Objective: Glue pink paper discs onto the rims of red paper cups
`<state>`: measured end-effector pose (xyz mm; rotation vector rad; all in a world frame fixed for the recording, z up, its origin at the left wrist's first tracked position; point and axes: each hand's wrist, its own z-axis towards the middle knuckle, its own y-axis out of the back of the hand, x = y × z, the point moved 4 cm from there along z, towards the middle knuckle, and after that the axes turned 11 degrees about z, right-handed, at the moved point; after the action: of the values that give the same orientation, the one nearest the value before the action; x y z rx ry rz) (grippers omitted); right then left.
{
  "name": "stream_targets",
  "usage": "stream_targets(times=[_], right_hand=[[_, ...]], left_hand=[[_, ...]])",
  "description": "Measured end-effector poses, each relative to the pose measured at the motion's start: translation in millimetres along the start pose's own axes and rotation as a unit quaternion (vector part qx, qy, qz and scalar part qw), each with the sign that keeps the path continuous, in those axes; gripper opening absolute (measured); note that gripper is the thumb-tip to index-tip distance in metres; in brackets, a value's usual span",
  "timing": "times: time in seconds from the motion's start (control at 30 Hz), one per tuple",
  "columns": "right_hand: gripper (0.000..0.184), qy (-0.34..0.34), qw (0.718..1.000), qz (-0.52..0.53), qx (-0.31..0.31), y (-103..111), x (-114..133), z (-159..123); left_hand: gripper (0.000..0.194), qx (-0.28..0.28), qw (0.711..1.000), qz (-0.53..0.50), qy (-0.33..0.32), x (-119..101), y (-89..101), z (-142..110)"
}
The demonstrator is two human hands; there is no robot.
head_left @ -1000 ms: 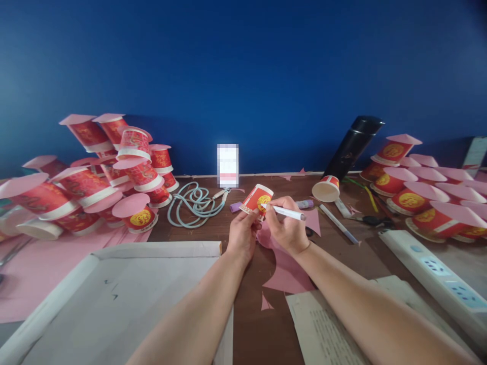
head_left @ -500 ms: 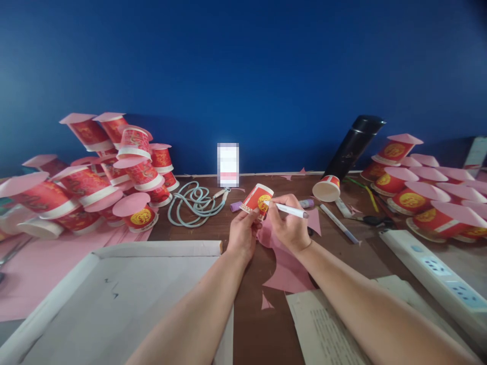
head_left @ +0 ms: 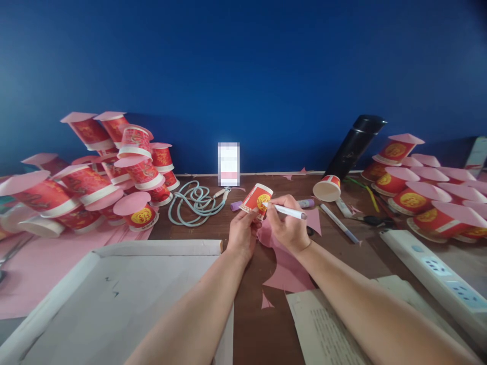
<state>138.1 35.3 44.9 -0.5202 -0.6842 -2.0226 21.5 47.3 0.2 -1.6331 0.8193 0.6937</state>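
My left hand [head_left: 243,233] grips a red paper cup [head_left: 254,196] with a yellow round print, tilted above the table. My right hand [head_left: 289,227] is closed around a white marker pen [head_left: 288,211]. The pen's front end is at the yellow print; its very tip is hidden by my fingers. Beneath both hands lies a cut sheet of pink paper [head_left: 289,271]. Just right of my right hand rests a second white marker [head_left: 338,223]. A glue stick [head_left: 305,203] lies partly behind my right hand.
Stacked red cups with pink paper tops stand left [head_left: 141,176] and right [head_left: 413,198]. A black flask [head_left: 353,147] leans on the blue wall near a tipped cup [head_left: 327,190]. A coiled cable [head_left: 196,205], white tray [head_left: 152,248] and power strip [head_left: 433,268] surround my arms.
The marker has shifted very slightly down and left against the cup's yellow print. Both hands keep their holds, and the other things stay where they were.
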Motion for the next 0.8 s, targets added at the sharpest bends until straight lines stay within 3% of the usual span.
stream_targets(times=[0.8], right_hand=[[0.006,0.016,1.0,-0.018,0.008,-1.0,6.0,-1.0]], left_hand=[[0.021,-0.006,1.0,-0.012,-0.002,-0.3,1.2,0.7]])
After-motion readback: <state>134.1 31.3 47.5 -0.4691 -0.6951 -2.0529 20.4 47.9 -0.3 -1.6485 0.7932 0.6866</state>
